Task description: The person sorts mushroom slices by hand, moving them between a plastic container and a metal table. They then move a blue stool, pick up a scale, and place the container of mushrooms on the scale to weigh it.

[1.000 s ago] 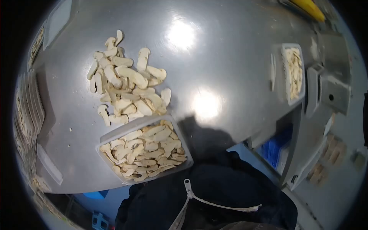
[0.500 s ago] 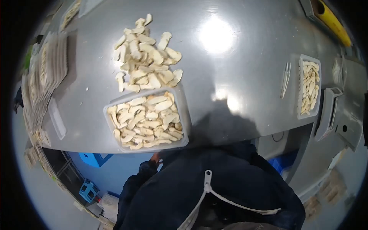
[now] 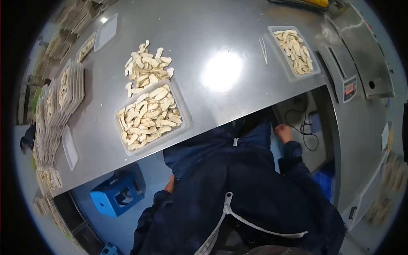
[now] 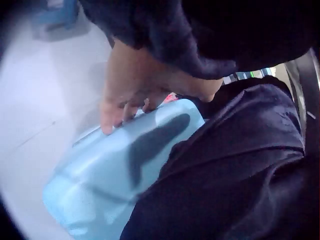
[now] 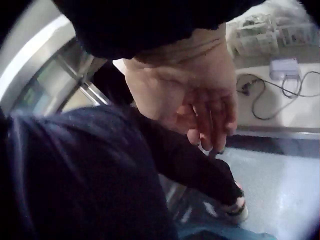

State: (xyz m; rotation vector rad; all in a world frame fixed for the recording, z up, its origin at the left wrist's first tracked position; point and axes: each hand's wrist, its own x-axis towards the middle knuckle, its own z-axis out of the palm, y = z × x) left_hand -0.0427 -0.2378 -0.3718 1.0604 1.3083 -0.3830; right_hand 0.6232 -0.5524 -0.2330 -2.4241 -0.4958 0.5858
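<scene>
My left hand hangs low beside the dark clothing. In the left wrist view this hand is over the edge of a light blue surface, fingers loosely bent; whether they touch it I cannot tell. My right hand hangs below the table's edge. Seen by the right wrist camera, that hand is empty, its fingers relaxed and pointing down. On the metal table, sliced mushrooms lie heaped behind a tray full of slices.
White tweezers lie near another filled tray at the right, beside a scale with a red display. Stacked trays stand at the left. A blue stool is under the table's front; a cable lies at the lower right.
The head view has turned and shows more below the table. Both hands are visible in it now; the left one was barely in sight before. The mushrooms have not visibly been rearranged.
</scene>
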